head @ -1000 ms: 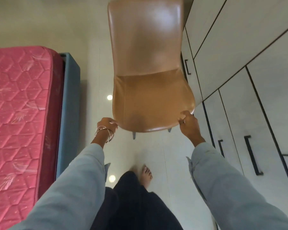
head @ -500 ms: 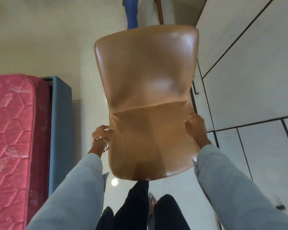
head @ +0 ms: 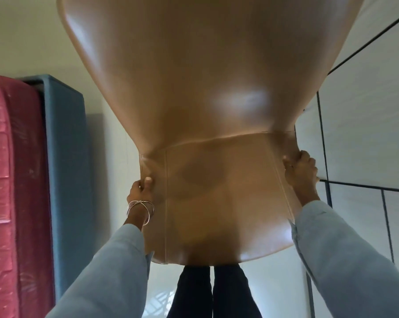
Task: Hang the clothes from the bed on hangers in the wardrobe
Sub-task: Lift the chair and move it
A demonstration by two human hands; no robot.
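Observation:
A tan leather chair (head: 207,115) fills the middle of the head view, lifted close to my face. My left hand (head: 141,187), with thin bangles at the wrist, grips the seat's left edge. My right hand (head: 300,171) grips the seat's right edge. The bed with its pink quilted mattress (head: 3,184) and blue frame (head: 67,171) stands along the left. White wardrobe doors (head: 363,138) with dark seams run along the right. No clothes or hangers are in view.
Pale glossy floor (head: 116,157) shows between the bed and the chair. My dark trouser legs (head: 213,292) are below the chair's front edge. The chair hides most of the room ahead.
The chair has come up and much closer to the camera, now filling the view. Both hands slid from the seat's front edge to its sides, still holding it.

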